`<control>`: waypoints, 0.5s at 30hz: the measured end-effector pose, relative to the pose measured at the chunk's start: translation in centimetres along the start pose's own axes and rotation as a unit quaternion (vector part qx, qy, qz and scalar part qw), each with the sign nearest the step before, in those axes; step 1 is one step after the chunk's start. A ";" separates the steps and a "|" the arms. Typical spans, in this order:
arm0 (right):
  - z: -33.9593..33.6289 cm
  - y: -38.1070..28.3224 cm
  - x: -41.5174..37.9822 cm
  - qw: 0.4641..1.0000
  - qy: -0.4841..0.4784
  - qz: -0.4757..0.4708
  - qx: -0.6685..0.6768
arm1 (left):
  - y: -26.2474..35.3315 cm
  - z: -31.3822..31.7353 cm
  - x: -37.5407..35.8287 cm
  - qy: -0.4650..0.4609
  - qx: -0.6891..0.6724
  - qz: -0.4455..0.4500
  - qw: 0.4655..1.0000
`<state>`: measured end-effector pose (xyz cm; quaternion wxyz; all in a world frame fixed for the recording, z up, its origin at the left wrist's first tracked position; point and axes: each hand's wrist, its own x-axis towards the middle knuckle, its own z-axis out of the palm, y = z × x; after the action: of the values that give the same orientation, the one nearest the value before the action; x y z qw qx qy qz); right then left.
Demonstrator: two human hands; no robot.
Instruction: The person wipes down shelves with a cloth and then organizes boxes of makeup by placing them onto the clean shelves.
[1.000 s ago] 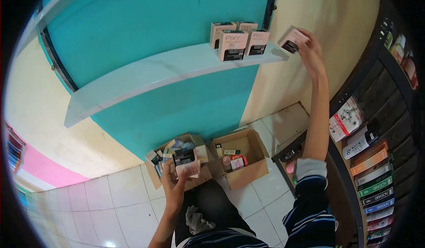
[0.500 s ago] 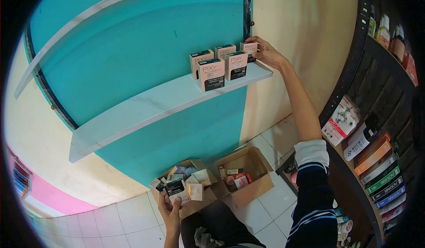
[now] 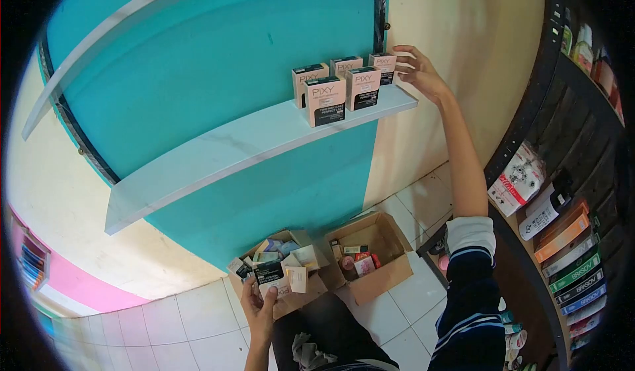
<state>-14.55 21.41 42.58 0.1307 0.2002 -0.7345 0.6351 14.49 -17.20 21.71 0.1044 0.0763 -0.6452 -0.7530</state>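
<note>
Several pink-and-black PIXY cosmetic boxes (image 3: 325, 99) stand upright in two rows at the right part of the white shelf (image 3: 211, 159). My right hand (image 3: 422, 74) is just right of the back-right PIXY box (image 3: 382, 65), fingers apart and holding nothing. Down low, my left hand (image 3: 261, 310) grips another PIXY box (image 3: 270, 277), its lettering upside down. This one is in front of an open carton (image 3: 319, 280) filled with small boxes, partly hiding it.
A second open carton (image 3: 383, 285) on the tiled floor holds several small packages. At right, a dark rack (image 3: 529, 229) carries bottles, a white-and-red pack (image 3: 518, 179) and several BRASOV boxes (image 3: 574, 272). Another white shelf (image 3: 112, 27) curves overhead.
My right hand has let go of the back-right PIXY box and drawn off to the right, its fingers spreading. The left hand still holds its box.
</note>
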 end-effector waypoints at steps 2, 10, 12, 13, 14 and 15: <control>-0.5 -0.2 -0.8 0.997 0.064 -0.035 -0.010 | 0.1 0.1 0.5 -0.030 -0.007 0.039 0.999; 10.2 -4.3 -14.7 0.974 0.054 -0.201 -0.095 | 5.4 2.6 4.1 -0.152 0.039 -0.017 0.988; 13.8 -5.6 -18.0 0.964 -0.113 -0.172 -0.170 | 6.5 3.2 4.5 -0.181 0.196 0.014 0.964; 15.3 -5.7 -18.7 0.960 -0.166 -0.144 -0.174 | 6.5 3.5 4.7 -0.191 0.207 0.088 0.956; 16.5 -5.8 -19.3 0.953 -0.217 -0.116 -0.177 | 6.8 3.8 4.7 -0.193 0.206 0.083 0.956; 17.4 -5.3 -19.8 0.954 -0.216 -0.111 -0.178 | 7.4 4.1 4.7 -0.217 0.240 0.097 0.941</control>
<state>6.54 6.26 35.65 0.0725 0.3866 -0.8194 0.4169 9.36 -15.52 29.80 0.0134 -0.1292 -0.8181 -0.5602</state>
